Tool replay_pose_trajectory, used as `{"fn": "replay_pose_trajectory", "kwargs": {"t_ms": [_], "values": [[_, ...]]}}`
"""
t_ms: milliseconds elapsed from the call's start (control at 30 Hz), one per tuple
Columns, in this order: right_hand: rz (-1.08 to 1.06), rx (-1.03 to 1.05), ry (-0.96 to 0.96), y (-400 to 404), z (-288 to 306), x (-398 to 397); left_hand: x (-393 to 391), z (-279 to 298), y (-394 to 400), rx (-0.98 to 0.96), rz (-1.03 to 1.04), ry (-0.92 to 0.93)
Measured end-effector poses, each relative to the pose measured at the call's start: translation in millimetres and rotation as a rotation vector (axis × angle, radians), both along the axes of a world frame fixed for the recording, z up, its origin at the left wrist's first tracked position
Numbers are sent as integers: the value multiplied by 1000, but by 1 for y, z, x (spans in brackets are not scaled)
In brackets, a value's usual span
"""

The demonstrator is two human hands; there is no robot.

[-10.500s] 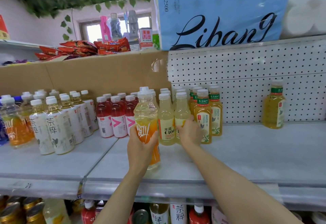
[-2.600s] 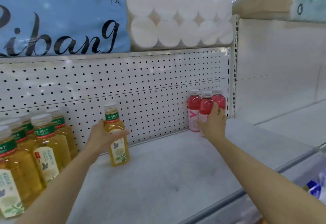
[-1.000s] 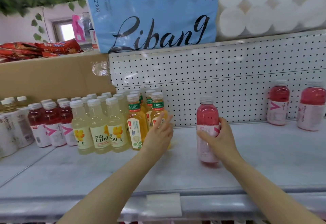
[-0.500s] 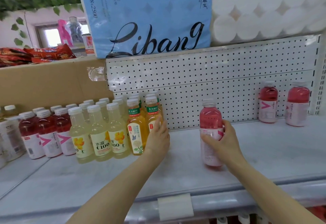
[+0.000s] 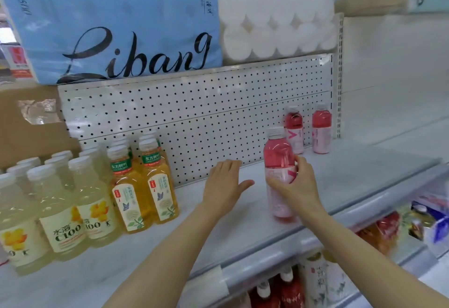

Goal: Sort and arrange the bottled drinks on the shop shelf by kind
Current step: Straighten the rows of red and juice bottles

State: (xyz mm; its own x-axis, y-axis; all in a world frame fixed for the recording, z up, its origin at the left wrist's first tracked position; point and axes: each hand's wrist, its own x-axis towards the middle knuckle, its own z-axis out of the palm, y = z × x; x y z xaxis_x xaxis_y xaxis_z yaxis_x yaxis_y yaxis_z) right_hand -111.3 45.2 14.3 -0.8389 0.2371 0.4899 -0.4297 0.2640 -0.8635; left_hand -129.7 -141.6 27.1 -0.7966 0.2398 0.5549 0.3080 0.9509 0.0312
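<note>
pink bottle (image 5: 279,162), white cap, upright

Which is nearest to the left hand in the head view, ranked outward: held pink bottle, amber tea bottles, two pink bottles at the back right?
1. Held pink bottle, just right of the left hand.
2. Amber tea bottles, to its left.
3. Two pink bottles, back right by the pegboard.

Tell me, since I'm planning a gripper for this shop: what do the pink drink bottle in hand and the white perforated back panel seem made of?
The pink drink bottle in the right hand: probably clear glossy plastic, as the liquid shows through under highlights; matte printed sleeve, white cap. The white perforated back panel: likely painted sheet metal, given its regular punched holes and smooth satin coat.
</note>
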Motion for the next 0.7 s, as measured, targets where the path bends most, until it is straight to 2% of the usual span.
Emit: {"fn": "replay_pose_trajectory", "kwargs": {"t_ms": [200, 400, 533, 700], "values": [[-109, 52, 14, 56, 10, -9, -61, -4, 52, -86, 21, -55], [-177, 117, 20, 115, 16, -41, -136, -6, 106, -83, 67, -116], [-190, 106, 22, 151, 19, -67, -190, -10, 141, 43, 91, -180], [-184, 70, 17, 185, 17, -94, -253, -26, 188, 352, 91, -249]]}}
